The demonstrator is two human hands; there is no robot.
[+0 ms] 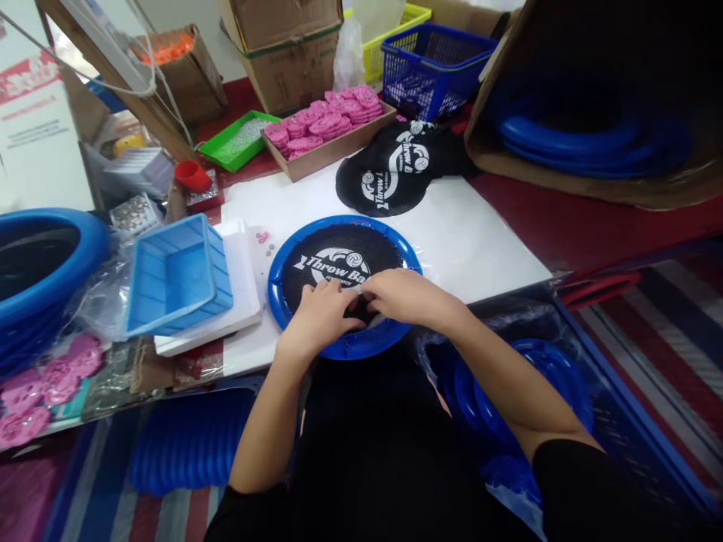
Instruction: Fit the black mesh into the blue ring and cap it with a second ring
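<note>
A blue plastic ring (pixel 275 295) lies on the white work surface in front of me. Inside it sits a round black mesh (pixel 305 260) with white "Throw Ba..." lettering, partly covered by my hands. My left hand (pixel 321 315) is bent over the near part of the mesh, fingers curled onto it and thumb toward the right. My right hand (pixel 405 296) comes over the ring's right side, its fingers closed at the mesh close to the left fingertips. The exact grip of the fingertips is partly hidden.
Printed black mesh pieces (pixel 389 169) lie behind the ring. Beyond are a carton of pink discs (pixel 330 124), a green tray (pixel 237 141) and a blue basket (pixel 434 68). A light-blue bin (pixel 178 278) stands left; blue rings (pixel 570 139) fill a box at right.
</note>
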